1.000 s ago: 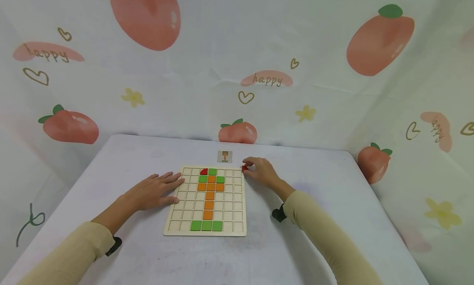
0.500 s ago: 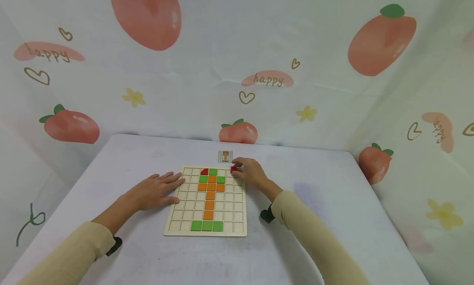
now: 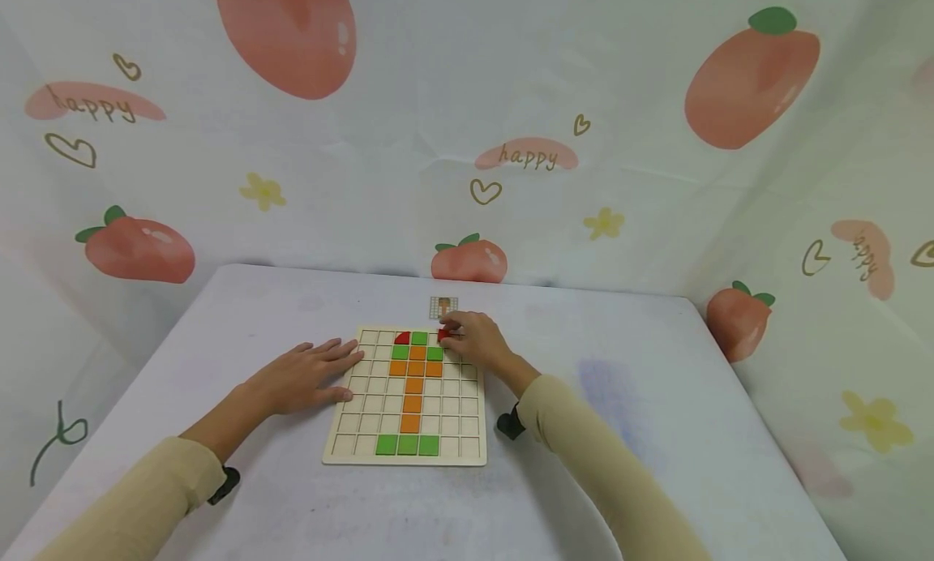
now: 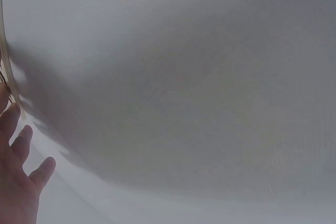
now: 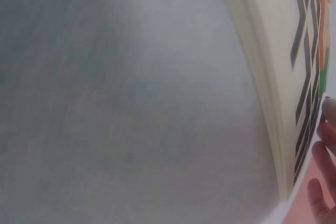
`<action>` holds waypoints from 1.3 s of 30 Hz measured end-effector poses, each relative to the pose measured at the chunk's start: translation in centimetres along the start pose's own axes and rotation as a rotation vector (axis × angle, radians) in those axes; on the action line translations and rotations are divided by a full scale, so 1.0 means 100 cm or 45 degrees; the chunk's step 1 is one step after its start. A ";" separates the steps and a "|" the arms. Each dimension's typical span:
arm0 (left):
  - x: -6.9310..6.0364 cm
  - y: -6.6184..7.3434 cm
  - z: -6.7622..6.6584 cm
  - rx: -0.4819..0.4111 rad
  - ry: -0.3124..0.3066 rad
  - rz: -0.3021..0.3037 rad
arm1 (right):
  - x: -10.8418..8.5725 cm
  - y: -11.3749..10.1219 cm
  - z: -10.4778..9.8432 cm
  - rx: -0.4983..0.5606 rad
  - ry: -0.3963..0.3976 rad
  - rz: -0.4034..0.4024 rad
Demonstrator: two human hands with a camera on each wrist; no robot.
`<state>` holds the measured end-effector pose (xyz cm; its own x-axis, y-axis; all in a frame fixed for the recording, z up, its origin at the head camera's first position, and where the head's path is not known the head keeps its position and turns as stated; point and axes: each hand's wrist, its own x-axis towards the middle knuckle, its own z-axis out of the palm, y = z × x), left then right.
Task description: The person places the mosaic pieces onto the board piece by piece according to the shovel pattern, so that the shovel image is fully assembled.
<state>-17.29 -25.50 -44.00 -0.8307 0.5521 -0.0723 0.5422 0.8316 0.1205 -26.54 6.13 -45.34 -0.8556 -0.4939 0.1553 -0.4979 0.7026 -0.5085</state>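
A pale wooden grid board [image 3: 365, 423] lies on the table, with orange tiles [image 3: 413, 386] in a column and green tiles [image 3: 408, 445] at its near and far ends. One red tile with a rounded corner [image 3: 402, 338] sits in the far row. My right hand [image 3: 477, 338] pinches another red tile [image 3: 443, 335] over that same row, right of a green tile; its exact shape is partly hidden by the fingers. My left hand [image 3: 299, 377] rests at the board's left edge, fingers spread and touching the rim. In the right wrist view, fingertips [image 5: 326, 153] show beside the board.
A small pattern card [image 3: 442, 306] lies just beyond the board's far edge, partly behind the right fingers. The white table [image 3: 277, 496] runs up to a cloth backdrop [image 3: 394, 123] printed with fruit.
My right hand has moved left with the red tile, from the board's far right corner to beside the green tile in the far row. The left hand has stayed put.
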 end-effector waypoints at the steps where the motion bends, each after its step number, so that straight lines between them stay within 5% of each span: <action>1: 0.000 0.000 0.000 -0.001 0.000 0.001 | 0.000 -0.001 0.001 -0.004 -0.007 0.000; 31: 0.003 0.000 0.002 0.012 -0.002 0.022 | 0.002 -0.005 0.006 -0.065 -0.021 -0.014; 39: 0.004 0.001 0.001 0.012 0.000 0.032 | -0.007 0.000 -0.008 -0.063 -0.010 0.010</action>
<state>-17.59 -25.17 -44.17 -0.8166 0.5730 -0.0694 0.5643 0.8178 0.1131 -26.08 6.85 -44.80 -0.8585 -0.4920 0.1448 -0.4976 0.7307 -0.4674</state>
